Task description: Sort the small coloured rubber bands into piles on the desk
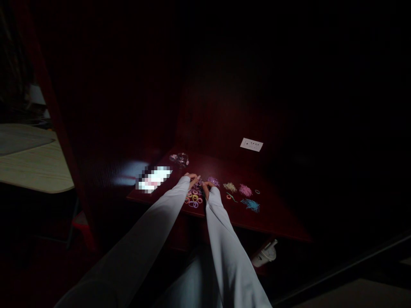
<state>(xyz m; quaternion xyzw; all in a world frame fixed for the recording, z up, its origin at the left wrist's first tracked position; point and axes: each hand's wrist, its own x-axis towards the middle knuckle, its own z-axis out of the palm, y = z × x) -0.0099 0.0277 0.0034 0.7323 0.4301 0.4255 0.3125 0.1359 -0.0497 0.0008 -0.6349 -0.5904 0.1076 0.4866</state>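
Note:
My left hand [192, 178] and my right hand [208, 186] are close together above the dark red table. Both have their fingers pinched; what lies between the fingertips is too small and dim to make out. Just below them lies a cluster of colourful rings [194, 198], like small hair ties, in yellow, pink and purple. Beyond my right hand is a heap of thin purple strips [213, 182]. Further right lie heaps of cream strips [230, 187], pink strips [245, 190] and blue strips [251, 205]. An orange ring [228, 197] sits beside a green strip.
A bright blurred-out screen [154, 179] lies at the table's left, with clear round containers [182, 159] behind it. A wall socket [251, 144] is above the table [272, 220]. Below the front edge is a white cup with a straw [265, 256]. Dark panels stand around.

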